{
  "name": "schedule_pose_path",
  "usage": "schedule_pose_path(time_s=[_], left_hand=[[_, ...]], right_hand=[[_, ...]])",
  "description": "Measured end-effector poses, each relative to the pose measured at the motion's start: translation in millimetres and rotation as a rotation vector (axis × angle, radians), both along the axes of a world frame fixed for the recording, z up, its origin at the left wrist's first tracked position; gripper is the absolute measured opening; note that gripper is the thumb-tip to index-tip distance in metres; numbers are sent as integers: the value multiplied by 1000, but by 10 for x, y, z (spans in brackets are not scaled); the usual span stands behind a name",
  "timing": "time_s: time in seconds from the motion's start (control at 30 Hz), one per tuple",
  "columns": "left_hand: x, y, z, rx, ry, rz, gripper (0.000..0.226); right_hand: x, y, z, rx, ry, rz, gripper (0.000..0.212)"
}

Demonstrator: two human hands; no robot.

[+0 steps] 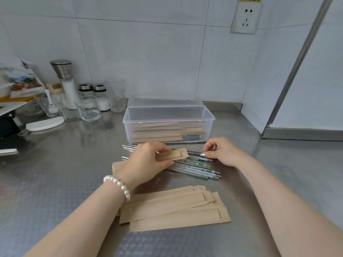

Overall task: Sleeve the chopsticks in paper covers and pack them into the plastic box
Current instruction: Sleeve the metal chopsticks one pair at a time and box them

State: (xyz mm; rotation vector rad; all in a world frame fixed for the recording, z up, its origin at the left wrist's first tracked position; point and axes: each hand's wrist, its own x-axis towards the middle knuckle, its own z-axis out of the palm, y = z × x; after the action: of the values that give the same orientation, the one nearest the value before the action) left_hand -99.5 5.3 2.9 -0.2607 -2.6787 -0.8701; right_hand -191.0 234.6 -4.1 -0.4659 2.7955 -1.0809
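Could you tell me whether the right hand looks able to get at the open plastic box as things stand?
Probably yes. The plastic box stands just behind the right hand with its lid open and nothing between them, though that hand's fingers now pinch a chopstick.

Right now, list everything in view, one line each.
plastic box: one, clear, lid open, back centre, holding sleeved chopsticks
loose chopsticks: a pile, silver, before the box
paper covers: a stack, brown, nearest the camera
held cover: one, brown, over the pile
grinder: one, steel-topped, back left
shaker jars: two, clear, beside the grinder
glasses: several, clear, back left
wall socket: one, white, tiled wall
counter: steel
left hand: grips the held cover
right hand: pinches a chopstick end
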Motion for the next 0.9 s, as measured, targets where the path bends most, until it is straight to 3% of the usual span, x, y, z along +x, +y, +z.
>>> schedule_pose_path(time_s=[0.1,0.27,0.33,0.53,0.77,0.9], left_hand=[[-4,-5,0,10,-5,-3,26],[-8,-17,-2,20,0,-3,24],[-1,-13,1,25,-2,1,24],[2,-7,8,64,18,15,23],[3,8,9,86,24,0,22],[13,9,10,86,37,-13,22]], right_hand=[[45,33,48,-319,29,-109,22],[52,174,227,-1229,-144,-196,17],[28,240,249,-1400,-152,-293,24],[-67,364,153,-1414,-73,-561,36],[-44,254,162,-1298,44,-565,34],[-8,203,160,-1277,-60,-439,31]])
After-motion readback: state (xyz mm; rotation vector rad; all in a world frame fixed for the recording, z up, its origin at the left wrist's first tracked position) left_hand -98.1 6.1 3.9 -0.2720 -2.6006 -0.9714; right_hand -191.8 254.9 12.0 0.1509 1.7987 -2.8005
